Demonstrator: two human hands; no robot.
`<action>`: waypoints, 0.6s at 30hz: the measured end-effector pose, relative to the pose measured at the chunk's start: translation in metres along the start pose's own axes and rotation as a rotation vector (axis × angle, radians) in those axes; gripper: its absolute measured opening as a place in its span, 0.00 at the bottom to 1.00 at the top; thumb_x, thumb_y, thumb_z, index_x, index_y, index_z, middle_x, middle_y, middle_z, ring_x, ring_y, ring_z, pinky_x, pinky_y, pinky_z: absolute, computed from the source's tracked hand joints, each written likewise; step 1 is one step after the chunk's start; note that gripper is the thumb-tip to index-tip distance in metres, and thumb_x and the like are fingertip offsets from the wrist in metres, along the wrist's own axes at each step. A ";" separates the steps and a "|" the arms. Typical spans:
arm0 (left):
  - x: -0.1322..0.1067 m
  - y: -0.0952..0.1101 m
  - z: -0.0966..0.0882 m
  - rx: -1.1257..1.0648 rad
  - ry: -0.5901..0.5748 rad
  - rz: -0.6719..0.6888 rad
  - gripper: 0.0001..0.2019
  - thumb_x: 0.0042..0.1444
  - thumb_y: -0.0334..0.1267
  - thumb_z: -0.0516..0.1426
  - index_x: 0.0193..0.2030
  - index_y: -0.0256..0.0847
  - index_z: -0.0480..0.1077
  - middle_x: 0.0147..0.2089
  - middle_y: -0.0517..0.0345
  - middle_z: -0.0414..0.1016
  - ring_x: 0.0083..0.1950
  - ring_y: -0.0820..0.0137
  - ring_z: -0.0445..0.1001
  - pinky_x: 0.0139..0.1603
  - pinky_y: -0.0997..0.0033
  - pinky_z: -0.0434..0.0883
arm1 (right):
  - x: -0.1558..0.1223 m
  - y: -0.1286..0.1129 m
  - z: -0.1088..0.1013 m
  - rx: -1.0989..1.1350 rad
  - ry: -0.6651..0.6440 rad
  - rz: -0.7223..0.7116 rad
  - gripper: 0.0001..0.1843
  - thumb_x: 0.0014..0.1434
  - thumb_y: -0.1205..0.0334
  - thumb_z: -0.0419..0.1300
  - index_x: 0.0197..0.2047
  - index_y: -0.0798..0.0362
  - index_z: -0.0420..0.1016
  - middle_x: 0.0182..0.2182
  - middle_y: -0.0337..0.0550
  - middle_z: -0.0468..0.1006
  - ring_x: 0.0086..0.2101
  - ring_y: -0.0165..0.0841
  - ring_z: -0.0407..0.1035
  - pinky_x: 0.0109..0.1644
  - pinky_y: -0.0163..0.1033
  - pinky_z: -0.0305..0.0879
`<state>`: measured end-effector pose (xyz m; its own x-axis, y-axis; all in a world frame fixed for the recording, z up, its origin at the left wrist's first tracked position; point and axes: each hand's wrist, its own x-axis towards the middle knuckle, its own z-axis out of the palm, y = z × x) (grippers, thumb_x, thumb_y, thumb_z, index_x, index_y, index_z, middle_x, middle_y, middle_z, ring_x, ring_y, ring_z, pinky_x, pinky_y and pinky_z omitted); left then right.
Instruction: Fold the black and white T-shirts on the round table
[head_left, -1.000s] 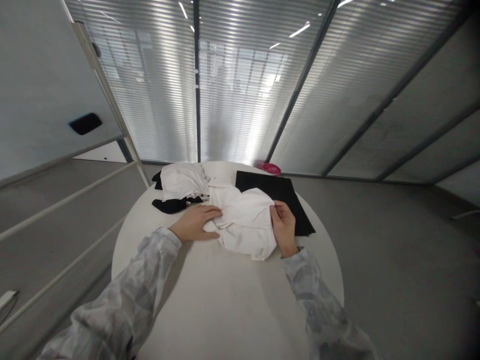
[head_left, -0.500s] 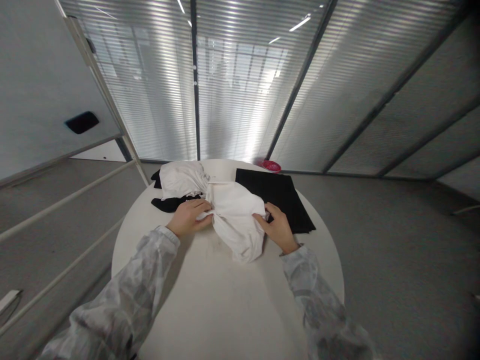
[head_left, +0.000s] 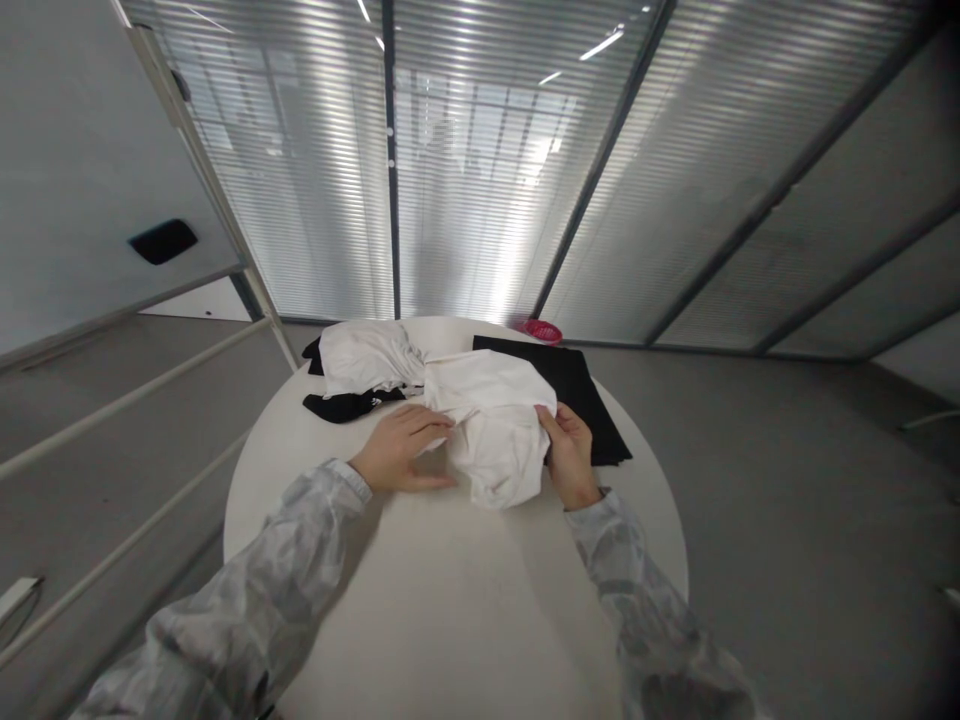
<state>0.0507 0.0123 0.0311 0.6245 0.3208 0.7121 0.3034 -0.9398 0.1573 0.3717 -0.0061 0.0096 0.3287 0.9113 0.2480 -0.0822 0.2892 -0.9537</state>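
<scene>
A crumpled white cloth garment [head_left: 499, 400] lies across the table, its exact kind unclear. My right hand [head_left: 571, 455] pinches its right edge between thumb and fingers. At the garment's left side is my left hand [head_left: 405, 450], thumb spread from the fingers, the fingertips touching the fabric. Farther left, a bunched white cloth [head_left: 364, 355] rests on a black cloth [head_left: 337, 408]; whether it joins the garment I cannot tell. Partly behind my right hand lies a flat, folded black cloth [head_left: 592, 400].
The round white table [head_left: 465, 590] stands in front of me. A pink basket [head_left: 543, 331] sits at its far edge, near the ribbed glass partition [head_left: 465, 200]. To the left are a white-railed frame [head_left: 142, 415] and a whiteboard with a black eraser-like object [head_left: 163, 242].
The white garment has shifted right, covering more of the black cloth's left side. My right hand has moved slightly right with its edge. My left hand's thumb and fingers have spread apart.
</scene>
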 end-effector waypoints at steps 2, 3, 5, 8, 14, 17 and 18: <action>0.004 0.010 0.010 -0.038 -0.030 -0.007 0.43 0.52 0.66 0.72 0.68 0.45 0.70 0.62 0.38 0.82 0.60 0.49 0.82 0.64 0.45 0.76 | -0.002 0.003 0.004 -0.001 -0.001 -0.002 0.21 0.63 0.43 0.73 0.50 0.50 0.84 0.46 0.46 0.88 0.44 0.42 0.79 0.52 0.47 0.76; 0.005 0.015 0.015 -0.043 -0.034 -0.030 0.47 0.50 0.67 0.72 0.71 0.44 0.68 0.63 0.37 0.81 0.62 0.47 0.81 0.66 0.43 0.75 | -0.004 0.003 0.006 -0.013 -0.018 -0.004 0.22 0.64 0.42 0.72 0.51 0.50 0.84 0.47 0.47 0.87 0.45 0.42 0.79 0.52 0.47 0.76; 0.007 0.021 0.024 -0.024 -0.040 -0.079 0.48 0.52 0.66 0.71 0.72 0.42 0.66 0.65 0.36 0.80 0.64 0.45 0.79 0.68 0.41 0.73 | -0.007 0.002 0.011 -0.057 -0.072 -0.010 0.25 0.66 0.39 0.70 0.53 0.50 0.84 0.47 0.47 0.87 0.46 0.42 0.79 0.52 0.47 0.76; 0.006 0.023 0.030 0.022 -0.055 -0.102 0.27 0.64 0.53 0.65 0.66 0.44 0.72 0.60 0.41 0.83 0.60 0.50 0.82 0.64 0.46 0.76 | -0.010 -0.001 0.014 -0.136 -0.136 -0.022 0.27 0.67 0.36 0.67 0.54 0.50 0.84 0.47 0.46 0.87 0.46 0.42 0.78 0.51 0.45 0.76; -0.003 0.012 0.027 -0.024 0.056 -0.158 0.10 0.73 0.42 0.57 0.54 0.44 0.75 0.49 0.47 0.85 0.50 0.58 0.83 0.54 0.54 0.77 | -0.006 -0.005 0.008 -0.198 -0.045 -0.065 0.25 0.67 0.36 0.67 0.47 0.50 0.83 0.36 0.41 0.82 0.35 0.36 0.72 0.41 0.40 0.70; -0.008 0.006 0.029 -0.043 0.140 -0.304 0.10 0.75 0.44 0.55 0.46 0.44 0.74 0.40 0.50 0.81 0.41 0.61 0.80 0.44 0.60 0.74 | -0.005 -0.004 0.007 -0.213 -0.009 -0.088 0.23 0.67 0.37 0.67 0.43 0.50 0.81 0.32 0.38 0.79 0.31 0.34 0.67 0.36 0.38 0.65; -0.010 0.004 0.031 -0.046 0.156 -0.341 0.11 0.75 0.45 0.55 0.44 0.44 0.73 0.38 0.51 0.80 0.39 0.62 0.79 0.41 0.62 0.73 | -0.005 -0.003 0.006 -0.216 -0.004 -0.094 0.23 0.67 0.37 0.67 0.42 0.50 0.81 0.31 0.37 0.78 0.31 0.33 0.66 0.36 0.38 0.64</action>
<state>0.0679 0.0092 0.0040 0.3749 0.5976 0.7087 0.4397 -0.7877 0.4316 0.3645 -0.0095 0.0125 0.3215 0.8847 0.3377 0.1519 0.3038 -0.9405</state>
